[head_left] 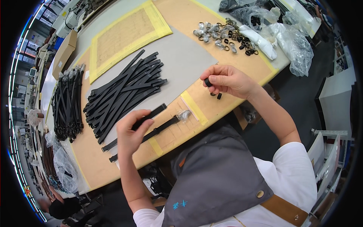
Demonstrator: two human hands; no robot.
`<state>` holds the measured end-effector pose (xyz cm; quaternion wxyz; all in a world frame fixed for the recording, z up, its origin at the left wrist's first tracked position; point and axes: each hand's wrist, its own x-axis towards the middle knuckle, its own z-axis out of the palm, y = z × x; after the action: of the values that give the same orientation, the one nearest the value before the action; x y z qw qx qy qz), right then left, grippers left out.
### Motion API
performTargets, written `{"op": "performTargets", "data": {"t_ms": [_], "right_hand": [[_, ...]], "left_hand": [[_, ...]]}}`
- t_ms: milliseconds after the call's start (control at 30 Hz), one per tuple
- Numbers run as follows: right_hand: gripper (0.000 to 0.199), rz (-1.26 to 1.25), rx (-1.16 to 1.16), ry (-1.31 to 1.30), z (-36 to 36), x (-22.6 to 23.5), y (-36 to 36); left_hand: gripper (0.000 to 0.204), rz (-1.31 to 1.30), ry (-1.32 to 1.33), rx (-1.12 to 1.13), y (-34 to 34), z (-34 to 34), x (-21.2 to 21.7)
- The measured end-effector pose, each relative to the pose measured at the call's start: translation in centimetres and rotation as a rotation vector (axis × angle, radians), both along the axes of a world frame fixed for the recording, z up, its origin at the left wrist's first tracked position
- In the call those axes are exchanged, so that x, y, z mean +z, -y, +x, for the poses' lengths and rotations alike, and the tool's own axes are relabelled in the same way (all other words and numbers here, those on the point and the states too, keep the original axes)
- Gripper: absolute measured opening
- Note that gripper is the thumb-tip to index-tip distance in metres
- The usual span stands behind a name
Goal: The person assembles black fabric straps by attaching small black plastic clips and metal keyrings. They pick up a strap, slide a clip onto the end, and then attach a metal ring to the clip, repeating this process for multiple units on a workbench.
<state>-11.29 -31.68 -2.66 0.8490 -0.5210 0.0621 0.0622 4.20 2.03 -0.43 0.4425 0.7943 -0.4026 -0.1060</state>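
My left hand (133, 126) is closed on a flat black strap (155, 112), pinched between thumb and fingers, with its end pointing right. A small black strap loop (207, 82) sits in my right hand (230, 81), gripped between thumb and fingers, apart from the strap. Below the right hand, a few small black pieces (219, 96) lie on the table. Nearer to me rests another black strap (160, 129), with a clear-wrapped metal fitting (183, 115) at its right end. A heap of black straps (126, 85) spreads beyond my left hand.
At the left lies a bundle of black straps (68, 102) with wrapped ends. Farther back are a yellow-taped board (128, 36), loose metal rings and clips (227, 34), a white roll (258, 41) and clear plastic bags (293, 47). A cardboard box (65, 53) stands far left.
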Motion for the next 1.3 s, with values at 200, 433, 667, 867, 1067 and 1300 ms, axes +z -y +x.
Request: {"op": "performTargets", "data": {"t_ms": [200,433,667,867,1067,1300], "right_hand": [[0.027,0.444,0.037,0.019,-0.8,-0.7,-5.0],[0.023,0.555,0.078,0.005,-0.6,-0.6,-7.1],[0.008,0.369,-0.084,0.05,-0.4,0.2,-8.4],[0.015,0.203,-0.282,0.219,-1.1,-0.4,-10.4],[0.039,0.223,-0.284,0.224,-0.4,-1.5,-12.8],[0.037,-1.403,-0.475,-0.039,5.2,-0.1,2.8]], "left_hand": [[0.026,-0.204,-0.1,-0.118,1.8,-3.7,-0.4],[0.025,-0.209,-0.014,-0.078,2.6,-4.6,0.4],[0.025,-0.214,0.035,-0.058,2.7,-5.4,0.6],[0.024,-0.259,0.225,0.017,3.6,-5.6,0.0],[0.044,-0.29,0.211,0.008,4.2,-5.8,-2.1],[0.051,-0.212,0.178,-0.079,3.3,-4.2,-2.7]]}}
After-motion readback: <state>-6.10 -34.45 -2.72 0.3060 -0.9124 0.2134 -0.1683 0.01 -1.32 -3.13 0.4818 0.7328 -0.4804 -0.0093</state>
